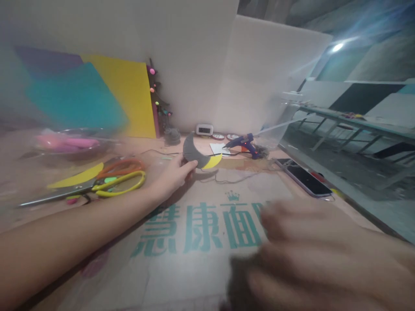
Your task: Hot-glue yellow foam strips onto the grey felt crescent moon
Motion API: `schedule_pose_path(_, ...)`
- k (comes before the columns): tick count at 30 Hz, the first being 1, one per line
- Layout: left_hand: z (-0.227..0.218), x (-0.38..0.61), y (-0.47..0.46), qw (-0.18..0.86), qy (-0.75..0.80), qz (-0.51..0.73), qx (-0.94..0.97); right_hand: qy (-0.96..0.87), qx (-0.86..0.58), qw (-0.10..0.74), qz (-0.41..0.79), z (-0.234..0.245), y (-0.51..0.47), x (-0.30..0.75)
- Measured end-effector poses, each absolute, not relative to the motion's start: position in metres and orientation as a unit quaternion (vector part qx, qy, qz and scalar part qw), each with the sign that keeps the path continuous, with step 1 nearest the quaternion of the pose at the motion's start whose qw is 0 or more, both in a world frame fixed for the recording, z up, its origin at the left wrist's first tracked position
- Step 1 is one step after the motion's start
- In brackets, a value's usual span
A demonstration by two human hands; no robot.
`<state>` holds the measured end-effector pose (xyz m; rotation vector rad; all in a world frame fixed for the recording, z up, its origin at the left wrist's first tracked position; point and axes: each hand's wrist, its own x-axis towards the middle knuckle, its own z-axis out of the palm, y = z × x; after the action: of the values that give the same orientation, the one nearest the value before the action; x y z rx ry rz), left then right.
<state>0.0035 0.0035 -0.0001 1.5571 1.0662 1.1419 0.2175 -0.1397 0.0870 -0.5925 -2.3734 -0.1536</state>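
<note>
My left hand (175,172) reaches out over the table and pinches a grey crescent shape (192,150) that has a yellow crescent tip (214,162) stuck to it. It holds the piece upright just above the cardboard sheet (201,233) with green printed characters. My right hand (311,255) is close to the camera at the lower right, smeared by motion; its fingers look curled, and I cannot make out whether anything is in them.
Scissors (110,179) with orange and yellow handles lie left, beside a yellow crescent cutout (76,177). A bowl (69,144) of pink bits, coloured sheets (123,97), a blue glue gun (244,143), a small clock (204,129) and a phone (306,178) surround the work area.
</note>
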Motion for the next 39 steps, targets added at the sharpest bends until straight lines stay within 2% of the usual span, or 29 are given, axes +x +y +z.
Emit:
schedule_pose_path(2, 0.0, 0.004, 0.003, 0.457, 0.43, 0.468, 0.622, -0.93, -0.243, 0.266, -0.072, 0.084, -0.105, 0.214)
schedule_pose_path(4, -0.001, 0.004, 0.004, 0.464, 0.426, 0.474, 0.615, -0.922, -0.325, 0.189, -0.09, 0.073, -0.071, 0.213)
schedule_pose_path(6, -0.003, 0.003, 0.006, 0.466, 0.424, 0.473, 0.616, -0.892, -0.415, 0.158, -0.084, 0.059, -0.044, 0.216)
schedule_pose_path(9, -0.002, 0.002, 0.008, 0.451, 0.432, 0.455, 0.634, -0.883, -0.442, 0.148, -0.046, 0.036, -0.025, 0.221)
schedule_pose_path(15, 0.005, 0.002, 0.003, 0.433, 0.425, 0.423, 0.673, -0.892, -0.384, 0.24, -0.017, 0.003, -0.02, 0.22)
schedule_pose_path(22, 0.005, 0.005, 0.0, 0.414, 0.415, 0.425, 0.69, -0.926, -0.261, 0.257, -0.093, 0.01, -0.034, 0.211)
schedule_pose_path(30, 0.006, 0.004, -0.003, 0.411, 0.429, 0.38, 0.709, -0.877, -0.298, 0.369, -0.075, 0.002, -0.024, 0.224)
schedule_pose_path(39, 0.004, 0.003, -0.003, 0.433, 0.447, 0.36, 0.695, -0.828, -0.367, 0.423, -0.018, 0.0, -0.02, 0.224)
